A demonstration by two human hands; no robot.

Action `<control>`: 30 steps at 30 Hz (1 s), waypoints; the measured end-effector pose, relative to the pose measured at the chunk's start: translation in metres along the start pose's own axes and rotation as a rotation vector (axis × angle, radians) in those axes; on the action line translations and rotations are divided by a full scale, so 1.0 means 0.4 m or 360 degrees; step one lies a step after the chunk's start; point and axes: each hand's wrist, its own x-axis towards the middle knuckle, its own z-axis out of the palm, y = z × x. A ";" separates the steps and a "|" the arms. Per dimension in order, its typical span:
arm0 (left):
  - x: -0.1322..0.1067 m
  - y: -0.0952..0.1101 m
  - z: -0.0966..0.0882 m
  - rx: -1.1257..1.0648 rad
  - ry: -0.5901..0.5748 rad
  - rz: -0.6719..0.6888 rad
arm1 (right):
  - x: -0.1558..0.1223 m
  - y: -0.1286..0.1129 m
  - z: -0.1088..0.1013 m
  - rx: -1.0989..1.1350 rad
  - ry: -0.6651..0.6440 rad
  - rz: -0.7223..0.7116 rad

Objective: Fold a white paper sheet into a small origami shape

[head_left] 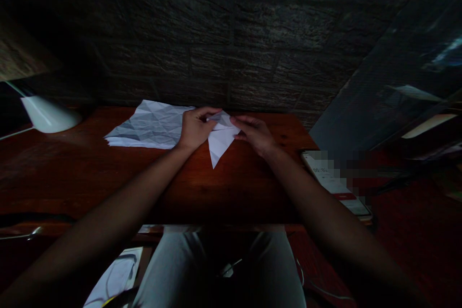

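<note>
Between my two hands is a folded piece of white paper point(223, 140), with one sharp point hanging down toward me and a smaller folded part at the top. My left hand point(197, 127) pinches its upper left side, thumb in front. On the upper right side, my right hand point(254, 132) grips the paper between thumb and fingers. Some fingertips are hidden behind the paper. Left of my left hand lies a stack of creased white sheets point(151, 122), covered in crossing fold lines.
A wooden table point(231, 192) lies under my hands, against a dark block wall point(209, 24). At the left stands a white lamp base point(50, 113). A phone point(334, 180) with a lit screen rests at the table's right edge, beside my right forearm. A grey panel point(368, 86) leans at the right.
</note>
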 end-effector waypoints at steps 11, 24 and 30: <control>-0.001 0.012 -0.002 -0.0062 -0.0130 -0.0014 | 0.001 0.005 -0.007 -0.0036 -0.0059 -0.0027; -0.008 0.020 -0.004 -0.0012 -0.0193 0.0031 | -0.010 -0.010 -0.001 -0.0111 -0.0037 -0.0032; -0.011 0.022 -0.002 0.0060 -0.0218 0.0084 | -0.010 -0.008 0.001 -0.0148 -0.0005 -0.0044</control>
